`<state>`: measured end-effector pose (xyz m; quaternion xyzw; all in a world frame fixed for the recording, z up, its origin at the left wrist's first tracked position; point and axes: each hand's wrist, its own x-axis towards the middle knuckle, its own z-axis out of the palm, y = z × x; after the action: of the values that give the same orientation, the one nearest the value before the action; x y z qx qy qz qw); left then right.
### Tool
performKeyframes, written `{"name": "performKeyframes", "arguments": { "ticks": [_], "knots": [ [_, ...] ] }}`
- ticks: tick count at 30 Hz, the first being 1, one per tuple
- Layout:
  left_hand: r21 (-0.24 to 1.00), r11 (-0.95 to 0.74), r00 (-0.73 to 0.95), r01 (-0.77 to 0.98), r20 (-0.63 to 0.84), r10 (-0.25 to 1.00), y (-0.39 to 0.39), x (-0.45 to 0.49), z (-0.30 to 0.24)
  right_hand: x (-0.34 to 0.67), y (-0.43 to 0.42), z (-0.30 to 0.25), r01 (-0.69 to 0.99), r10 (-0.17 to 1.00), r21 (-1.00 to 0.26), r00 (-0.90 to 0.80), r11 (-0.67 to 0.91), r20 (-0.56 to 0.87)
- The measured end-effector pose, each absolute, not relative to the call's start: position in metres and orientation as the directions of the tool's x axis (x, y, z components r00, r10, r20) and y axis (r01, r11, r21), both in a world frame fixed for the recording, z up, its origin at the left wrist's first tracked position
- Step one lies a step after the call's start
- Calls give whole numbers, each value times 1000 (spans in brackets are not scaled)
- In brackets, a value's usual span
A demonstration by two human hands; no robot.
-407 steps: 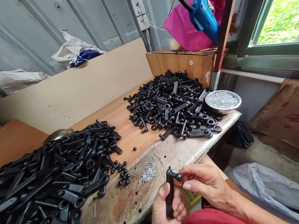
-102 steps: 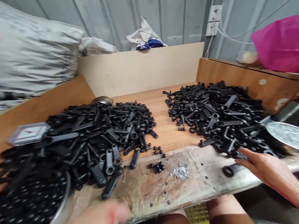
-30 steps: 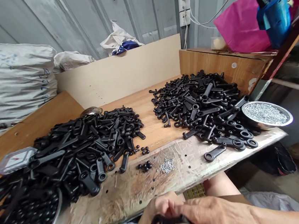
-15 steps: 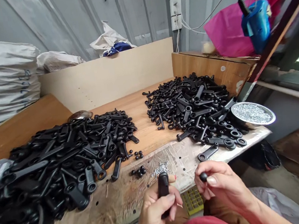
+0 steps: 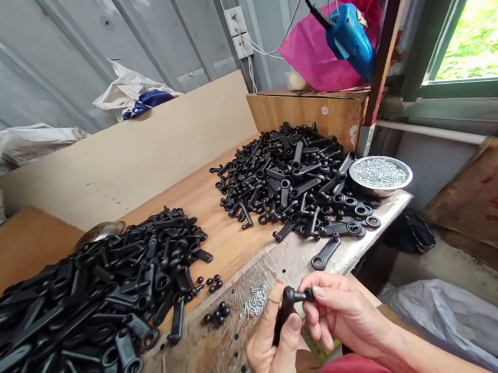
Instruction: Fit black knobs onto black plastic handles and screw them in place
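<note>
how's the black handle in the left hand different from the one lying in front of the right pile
The held handle slants upward in the left hand; the lying handle rests on the bench. That hand partly covers the held handle; the lying handle shows its ring end. The right hand pinches a knob at the held handle's peg; neither hand holds the lying handle. Both are black.
</note>
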<state>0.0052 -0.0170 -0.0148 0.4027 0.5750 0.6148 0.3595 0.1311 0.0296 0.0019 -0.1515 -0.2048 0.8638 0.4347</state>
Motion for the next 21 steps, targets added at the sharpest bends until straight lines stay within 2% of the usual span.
{"name": "performKeyframes", "arguments": {
  "ticks": [5,8,15,21],
  "knots": [
    [991,-91,-407,101,125,905,-17,4,-14,126,32,0,-692,810,-466,-578,-551,-99],
    [969,-146,-420,198,219,881,-16,6,-10,126,32,1,-682,809,-478,-576,-553,-116],
    [862,-282,-323,422,433,841,-18,10,-17,126,28,-2,-666,823,-520,-551,-534,-139],
    [742,-215,-214,635,436,874,-25,12,-21,121,21,2,-645,893,-630,-406,-431,-195]
  ]
}}
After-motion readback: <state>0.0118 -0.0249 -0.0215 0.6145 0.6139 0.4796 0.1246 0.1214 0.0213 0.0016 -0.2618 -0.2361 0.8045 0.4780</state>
